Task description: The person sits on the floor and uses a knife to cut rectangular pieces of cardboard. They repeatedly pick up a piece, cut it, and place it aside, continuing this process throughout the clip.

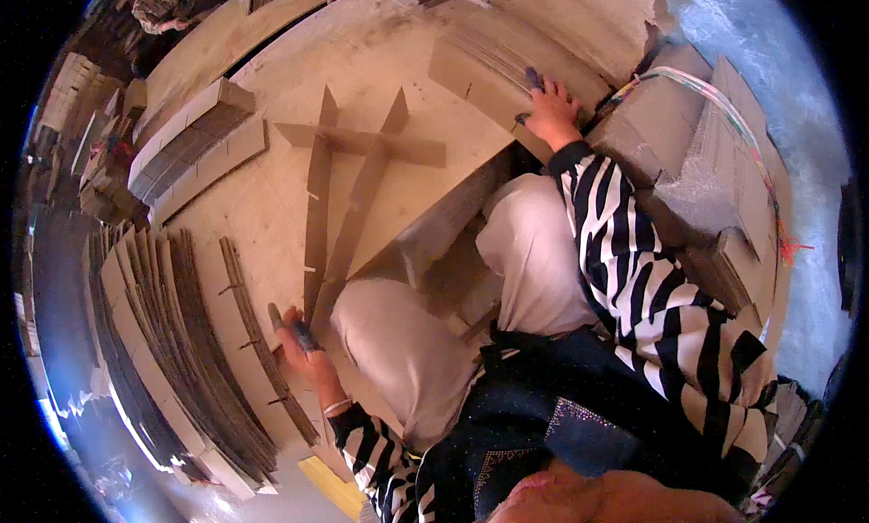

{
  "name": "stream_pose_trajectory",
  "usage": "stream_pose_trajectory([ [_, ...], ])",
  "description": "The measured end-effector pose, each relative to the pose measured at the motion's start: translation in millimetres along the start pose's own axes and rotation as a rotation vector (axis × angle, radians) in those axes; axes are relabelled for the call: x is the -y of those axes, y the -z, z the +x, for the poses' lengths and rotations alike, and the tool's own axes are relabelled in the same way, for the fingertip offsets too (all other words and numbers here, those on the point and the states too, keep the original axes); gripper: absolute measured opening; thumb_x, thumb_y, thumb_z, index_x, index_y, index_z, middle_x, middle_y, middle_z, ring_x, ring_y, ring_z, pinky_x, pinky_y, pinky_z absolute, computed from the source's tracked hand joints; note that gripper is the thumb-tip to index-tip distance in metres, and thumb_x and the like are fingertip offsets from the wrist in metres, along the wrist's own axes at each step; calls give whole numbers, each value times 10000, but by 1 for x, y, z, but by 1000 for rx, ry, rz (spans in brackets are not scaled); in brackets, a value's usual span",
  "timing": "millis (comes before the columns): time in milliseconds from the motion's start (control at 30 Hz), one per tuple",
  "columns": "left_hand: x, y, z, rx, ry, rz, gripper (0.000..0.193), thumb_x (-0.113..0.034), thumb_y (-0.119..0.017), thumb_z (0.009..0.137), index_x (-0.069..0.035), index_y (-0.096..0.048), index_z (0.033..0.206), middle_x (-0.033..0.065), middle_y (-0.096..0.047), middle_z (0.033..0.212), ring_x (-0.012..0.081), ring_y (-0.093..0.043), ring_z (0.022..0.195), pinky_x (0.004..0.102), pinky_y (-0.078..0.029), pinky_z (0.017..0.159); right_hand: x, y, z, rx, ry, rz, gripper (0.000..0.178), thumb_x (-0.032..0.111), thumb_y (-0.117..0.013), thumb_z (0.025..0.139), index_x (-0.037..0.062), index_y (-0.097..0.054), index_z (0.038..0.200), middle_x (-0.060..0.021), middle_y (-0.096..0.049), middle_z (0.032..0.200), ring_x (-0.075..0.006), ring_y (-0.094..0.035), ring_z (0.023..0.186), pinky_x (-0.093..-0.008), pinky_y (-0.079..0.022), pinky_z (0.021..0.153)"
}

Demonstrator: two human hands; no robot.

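My right hand [550, 114] lies with spread fingers on a stack of cardboard strips [493, 66] at the far right of the board; dark covers are on some of its fingers. My left hand [303, 346], also with dark finger covers, is beside the near ends of two long cardboard strips, its fingers parted. Those two strips [348, 211] stand on edge, crossed near their far ends by a shorter cardboard strip [398, 148]. Just left of my left hand is a thin row of slotted cardboard strips [258, 337]. I see nothing held in either hand.
A wooden board [235, 192] forms the work surface. Curved stacks of cardboard [172, 342] stand at the left, with a block of strips [195, 147] behind them. Cord-tied cardboard bundles [670, 115] are on the right. Another person [163, 5] shows at the far left.
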State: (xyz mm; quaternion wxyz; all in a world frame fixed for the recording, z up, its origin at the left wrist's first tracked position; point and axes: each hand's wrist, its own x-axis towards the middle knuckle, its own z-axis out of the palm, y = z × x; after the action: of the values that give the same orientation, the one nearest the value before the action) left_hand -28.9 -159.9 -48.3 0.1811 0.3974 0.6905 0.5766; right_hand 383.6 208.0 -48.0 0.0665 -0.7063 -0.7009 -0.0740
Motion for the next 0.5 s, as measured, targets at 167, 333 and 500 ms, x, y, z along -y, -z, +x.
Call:
stream_pose_trajectory([
  [167,5,-30,39,80,-27,270,397,-79,-475,892,-1,-519,1279,191,-625,1106,288,-605,1027,352,-455,899,16,-3,1,-176,161,82,398,227,-655,804,154,-596,1190,-77,-487,1349,-318,-449,1232,-563,-391,908],
  [333,-4,-26,89,143,-100,740,303,-107,-553,789,-27,-643,1067,165,-667,952,357,-629,887,413,-490,745,70,66,17,-218,408,384,275,243,-651,828,51,-586,1015,-160,-627,940,-355,-617,873,-459,-473,694],
  [500,-9,3,94,-195,-58,1030,288,-133,-572,764,-115,-684,1028,132,-678,914,364,-634,882,449,-496,748,175,96,1,168,663,741,325,333,-628,876,13,-588,911,-186,-626,802,-358,-615,760,-438,-452,626],
])
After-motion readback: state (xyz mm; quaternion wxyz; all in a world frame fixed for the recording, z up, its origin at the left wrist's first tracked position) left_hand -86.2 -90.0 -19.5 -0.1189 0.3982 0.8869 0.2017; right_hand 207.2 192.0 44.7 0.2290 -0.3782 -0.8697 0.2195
